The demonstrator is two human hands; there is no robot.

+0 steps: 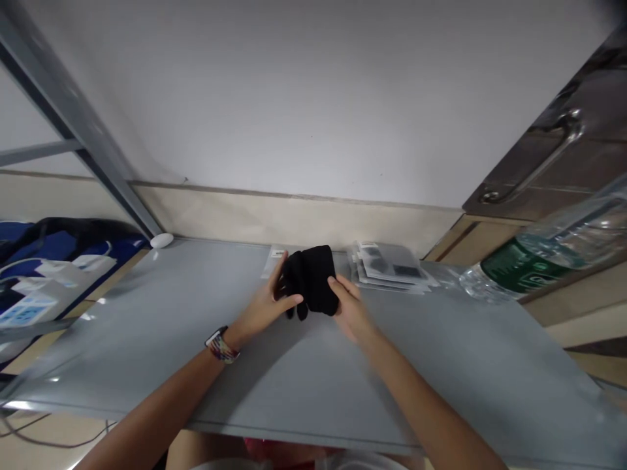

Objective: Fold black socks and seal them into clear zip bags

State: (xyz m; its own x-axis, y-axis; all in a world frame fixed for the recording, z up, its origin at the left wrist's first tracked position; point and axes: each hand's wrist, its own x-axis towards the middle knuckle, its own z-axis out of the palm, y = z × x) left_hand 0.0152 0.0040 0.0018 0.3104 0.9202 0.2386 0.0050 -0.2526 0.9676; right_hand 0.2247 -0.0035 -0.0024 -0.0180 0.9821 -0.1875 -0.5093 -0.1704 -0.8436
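Observation:
A black cloth glove [317, 277] is held above the grey table, its fingers pointing left and its wide cuff to the right. My right hand [349, 301] grips the cuff edge, with the thumb on top and the other fingers partly hidden beneath. At the glove's finger end, my left hand [269, 301] curls round it, thumb across the near side and fingertips partly behind the cloth. Just behind the glove lies a clear plastic packet [272, 260]. To its right is a stack of clear packets [392, 266] with dark contents.
The grey table [304, 378] meets a white wall at the back. A large clear bottle with a green label [519, 264] is at the right edge. On the left are a metal frame post [112, 173], a small white oval object [161, 241] and white power strips [34, 307] with cables.

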